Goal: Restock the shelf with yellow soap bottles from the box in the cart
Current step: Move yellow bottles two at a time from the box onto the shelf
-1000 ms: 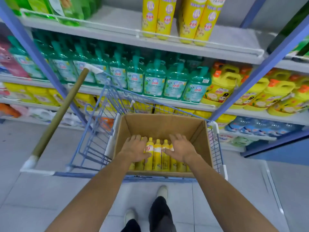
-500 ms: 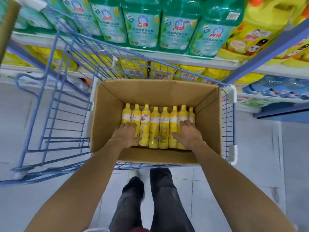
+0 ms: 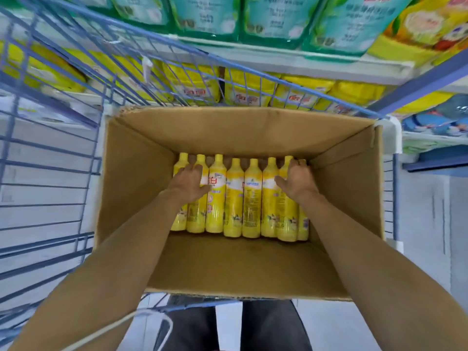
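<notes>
Stocked shelves [image 3: 278, 57] behind; both hands [image 3: 190, 182] spread flat on boxed yellow bottles [image 3: 234, 198].

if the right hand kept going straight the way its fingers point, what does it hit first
Probably the far wall of the cardboard box, just past the bottle necks. The right hand already rests on the yellow bottles; depth is unclear.
</notes>
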A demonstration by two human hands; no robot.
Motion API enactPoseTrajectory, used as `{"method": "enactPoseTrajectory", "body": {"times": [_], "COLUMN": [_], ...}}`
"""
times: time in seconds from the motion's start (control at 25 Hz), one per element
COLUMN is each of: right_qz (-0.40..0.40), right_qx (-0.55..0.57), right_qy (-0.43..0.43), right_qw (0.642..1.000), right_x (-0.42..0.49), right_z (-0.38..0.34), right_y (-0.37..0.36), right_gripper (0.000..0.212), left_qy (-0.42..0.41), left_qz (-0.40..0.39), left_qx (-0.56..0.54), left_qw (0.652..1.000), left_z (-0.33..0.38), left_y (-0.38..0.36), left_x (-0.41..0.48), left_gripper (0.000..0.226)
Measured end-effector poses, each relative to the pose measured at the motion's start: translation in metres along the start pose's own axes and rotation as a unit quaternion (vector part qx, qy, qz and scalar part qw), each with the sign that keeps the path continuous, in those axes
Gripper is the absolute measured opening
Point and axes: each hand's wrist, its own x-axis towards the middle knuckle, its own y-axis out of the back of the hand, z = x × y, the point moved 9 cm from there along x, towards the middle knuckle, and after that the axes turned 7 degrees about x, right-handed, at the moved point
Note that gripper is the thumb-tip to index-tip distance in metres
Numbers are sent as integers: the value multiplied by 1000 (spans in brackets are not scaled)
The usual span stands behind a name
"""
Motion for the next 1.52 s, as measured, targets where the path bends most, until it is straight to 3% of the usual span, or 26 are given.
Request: {"method": "enactPoseTrajectory", "body": {"times": [0.28,0.4,0.64,0.84,0.92,1.04,1.12,1.32,1.52], "right_qz": [87,86,63,-12,-25,-30,-15,21,59], "right_qx": [24,34,108,221,231,199,230,408,436], "right_qy": [-26,-42,-34,-66,-75,-9,24,65,193], "right_qw": [996,995,992,973,970,980,973,910,877], "right_x": [30,34,21,1,-11,-34,-54,-116,-186], "right_z": [20,23,31,14,9,-13,-25,-57,-128], "right_y": [-13,-12,-17,-38,-50,-45,-22,69,201], "right_gripper": [68,66,56,69,66,54,51,30,46], "left_qy": [62,84,82,55,42,17,1,-96,-223], "left_qz": [80,110,57,23,23,19,19,66,105], "left_qx": [-129,-150,-282,-352,-365,-388,-395,-407,-427], "left_qw": [986,979,954,934,930,922,918,906,870], "left_z": [-13,-23,-35,-32,-24,-11,-6,24,89], "left_y": [-19,-25,-23,-40,-40,-36,-16,93,242], "left_x": [70,78,66,34,27,3,-26,-93,-181], "left_gripper": [55,54,44,89,86,75,69,71,75]}}
